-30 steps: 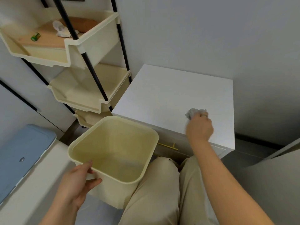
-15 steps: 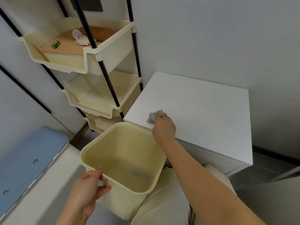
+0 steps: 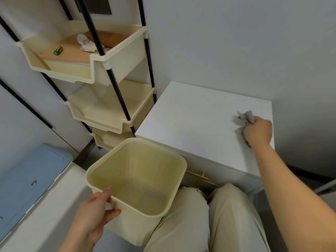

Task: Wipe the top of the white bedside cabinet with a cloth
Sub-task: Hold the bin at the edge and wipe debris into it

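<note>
Fingers (image 3: 259,123) of the right hand (image 3: 258,132) are curling tight round the grey cloth (image 3: 243,118), bunching it and pressing it down on the white cabinet top (image 3: 196,124). Head view: the cloth is now sitting at 3 o'clock on the top, hard by the right edge. Half a second ago it was at 7 o'clock by the front-left corner, and a second ago near 5 o'clock, so the hand is sweeping side to side across the front half. Reading that as the wipe being well under way. The back strip from 10 to 2 o'clock is likely still needing a pass, though I can't tell clean from dirty here. The left hand (image 3: 94,208) is gripping the near rim of the cream bin (image 3: 127,160), thumb over the edge and fingers outside. It's holding the bin at 7 o'clock off the cabinet, as in both earlier frames, probably to catch debris. Count: two hands, one cloth, one cabinet, one bin, one gold drawer handle (image 3: 197,175). At 10 o'clock in frame, one rack (image 3: 116,59) is showing three cream trays. One blue lid (image 3: 32,177) is lying at 8 o'clock.
</note>
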